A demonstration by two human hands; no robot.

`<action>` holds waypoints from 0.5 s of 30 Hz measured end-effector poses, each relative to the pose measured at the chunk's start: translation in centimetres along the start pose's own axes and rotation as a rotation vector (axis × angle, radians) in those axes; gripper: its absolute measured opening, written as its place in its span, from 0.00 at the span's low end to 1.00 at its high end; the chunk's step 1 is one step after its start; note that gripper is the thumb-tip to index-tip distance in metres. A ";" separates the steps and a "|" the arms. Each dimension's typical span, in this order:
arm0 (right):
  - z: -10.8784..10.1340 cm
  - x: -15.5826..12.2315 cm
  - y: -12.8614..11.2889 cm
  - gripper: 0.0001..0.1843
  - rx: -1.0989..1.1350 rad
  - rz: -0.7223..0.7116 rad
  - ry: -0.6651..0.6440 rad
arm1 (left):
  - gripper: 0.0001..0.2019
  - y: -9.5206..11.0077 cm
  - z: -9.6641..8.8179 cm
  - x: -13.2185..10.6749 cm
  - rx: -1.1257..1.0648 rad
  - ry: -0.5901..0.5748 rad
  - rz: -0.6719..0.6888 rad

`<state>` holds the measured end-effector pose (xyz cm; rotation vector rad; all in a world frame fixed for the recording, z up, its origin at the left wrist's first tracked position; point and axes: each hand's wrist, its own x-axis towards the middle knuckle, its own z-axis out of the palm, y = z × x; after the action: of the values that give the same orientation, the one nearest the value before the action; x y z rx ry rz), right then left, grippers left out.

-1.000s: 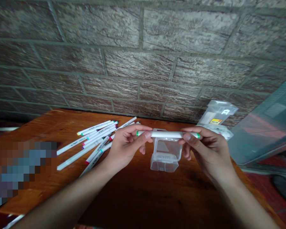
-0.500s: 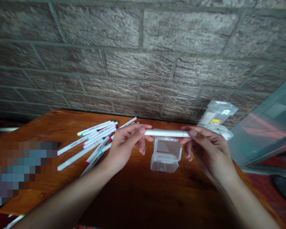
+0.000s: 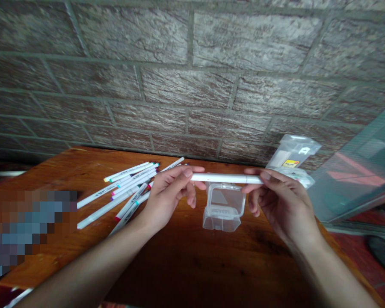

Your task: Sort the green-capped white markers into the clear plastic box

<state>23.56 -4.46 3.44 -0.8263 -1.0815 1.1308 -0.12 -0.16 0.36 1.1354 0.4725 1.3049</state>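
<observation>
A white marker [image 3: 223, 178] is held level above the table, one end in each hand. My left hand [image 3: 170, 194] pinches its left end between thumb and fingers. My right hand [image 3: 277, 196] grips its right end the same way. Both coloured ends are covered by my fingers. Right under the marker stands a small clear plastic box [image 3: 223, 206] on the wooden table [image 3: 186, 256]. To the left of my left hand lies a loose heap of several white markers [image 3: 125, 188] with coloured ends.
A brick wall [image 3: 192, 77] rises behind the table's far edge. A clear plastic packet [image 3: 293, 156] with a yellow label leans at the back right. A glass pane [image 3: 356, 171] slants at the right. A blurred patch covers the table's left part.
My hands have slid along the marker so that its green ends, visible a second ago, are now covered. The marker sits slightly higher. Nothing else moved.
</observation>
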 end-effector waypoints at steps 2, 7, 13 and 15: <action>0.0 0.0 -0.1 0.12 0.000 0.006 0.005 | 0.14 0.1 0.1 0.0 -0.006 0.005 -0.001; 0.0 -0.1 -0.1 0.12 -0.003 0.013 0.020 | 0.14 0.1 0.1 -0.1 -0.028 0.003 -0.011; -0.1 -0.1 -0.1 0.11 -0.002 0.012 0.008 | 0.15 0.1 0.1 0.0 -0.044 0.002 -0.017; -0.2 -0.1 -0.1 0.12 -0.004 0.013 0.014 | 0.15 0.2 0.2 0.0 -0.045 0.005 -0.019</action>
<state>23.73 -4.54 3.43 -0.8439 -1.0684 1.1328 -0.09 -0.28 0.58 1.0884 0.4541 1.2961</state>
